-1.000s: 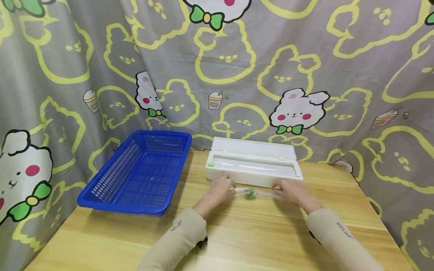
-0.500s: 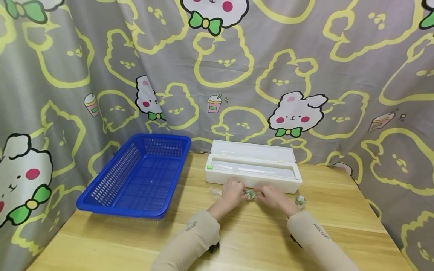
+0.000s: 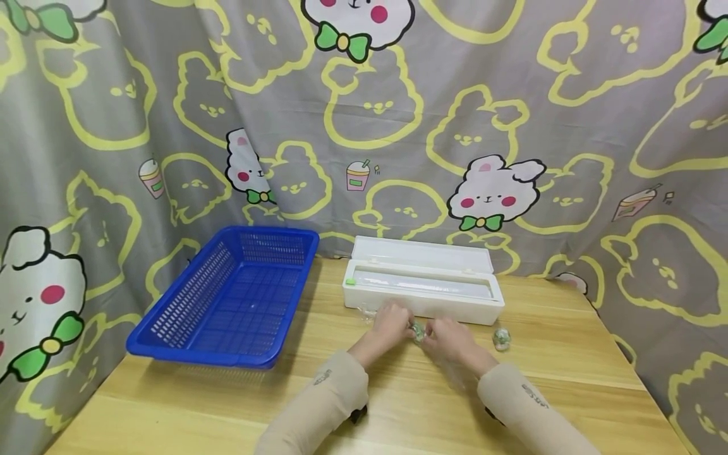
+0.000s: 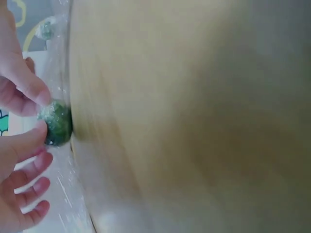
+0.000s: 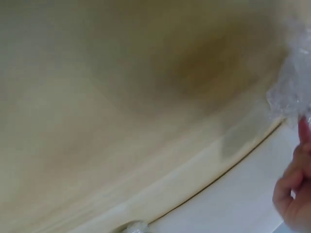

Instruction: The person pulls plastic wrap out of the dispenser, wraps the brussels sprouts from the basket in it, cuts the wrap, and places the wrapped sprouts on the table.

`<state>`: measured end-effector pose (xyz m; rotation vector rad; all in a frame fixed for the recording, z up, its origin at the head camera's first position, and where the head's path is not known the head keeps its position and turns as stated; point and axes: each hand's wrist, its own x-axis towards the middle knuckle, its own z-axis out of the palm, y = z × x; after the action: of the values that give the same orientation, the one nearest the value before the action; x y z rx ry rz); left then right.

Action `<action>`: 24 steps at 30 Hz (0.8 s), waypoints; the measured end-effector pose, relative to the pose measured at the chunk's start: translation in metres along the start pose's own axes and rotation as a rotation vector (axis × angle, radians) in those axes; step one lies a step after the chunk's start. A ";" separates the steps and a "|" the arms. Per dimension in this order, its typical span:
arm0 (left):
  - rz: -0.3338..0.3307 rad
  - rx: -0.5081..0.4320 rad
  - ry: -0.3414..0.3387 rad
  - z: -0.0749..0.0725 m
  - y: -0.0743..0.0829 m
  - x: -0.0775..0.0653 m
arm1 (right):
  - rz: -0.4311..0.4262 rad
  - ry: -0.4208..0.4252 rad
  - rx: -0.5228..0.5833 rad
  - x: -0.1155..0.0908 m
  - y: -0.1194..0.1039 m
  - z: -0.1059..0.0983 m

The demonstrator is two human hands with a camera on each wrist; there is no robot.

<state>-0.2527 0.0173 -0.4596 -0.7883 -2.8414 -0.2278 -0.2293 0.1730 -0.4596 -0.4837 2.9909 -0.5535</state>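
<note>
A small round green thing (image 4: 58,124), shiny and wrapped in clear cling film, lies on the table just in front of the white box. My left hand (image 3: 391,325) pinches it from the left, its other fingers spread loosely in the left wrist view. From the right, my right hand (image 3: 452,340) pinches it with the fingertips. Loose cling film (image 3: 366,311) sticks out beyond the left hand, and more film trails below the right hand. The right wrist view shows crumpled film (image 5: 294,87) beside fingers at the edge; the green thing is not visible there.
The white box (image 3: 423,308) stands behind the hands, lid up, with a film roll inside and a green slider (image 3: 350,282) on its rim. Another wrapped green ball (image 3: 502,339) sits at the right. A blue basket (image 3: 199,357) stands at the left, a patterned curtain (image 3: 398,208) behind.
Both hands have moved inward from the film's stretched ends to the green thing between them. The second wrapped ball, formerly hidden by the right hand, is now visible.
</note>
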 end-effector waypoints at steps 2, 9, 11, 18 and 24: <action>0.061 -0.005 -0.011 0.000 -0.001 -0.004 | -0.001 0.048 -0.032 -0.008 -0.006 0.003; 0.258 -0.067 -0.117 -0.006 -0.002 -0.014 | -0.022 0.161 -0.123 -0.035 -0.024 0.012; 0.302 -0.080 -0.152 -0.008 -0.002 -0.015 | -0.025 0.171 -0.138 -0.041 -0.028 0.013; 0.476 -0.082 -0.240 -0.015 -0.001 -0.022 | -0.100 0.151 -0.161 -0.060 -0.044 0.017; 0.621 -0.033 -0.211 -0.020 -0.006 -0.039 | -0.203 0.134 -0.121 -0.082 -0.050 0.021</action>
<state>-0.2201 -0.0111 -0.4492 -1.7280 -2.6052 -0.1024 -0.1342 0.1476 -0.4606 -0.7969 3.1373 -0.4349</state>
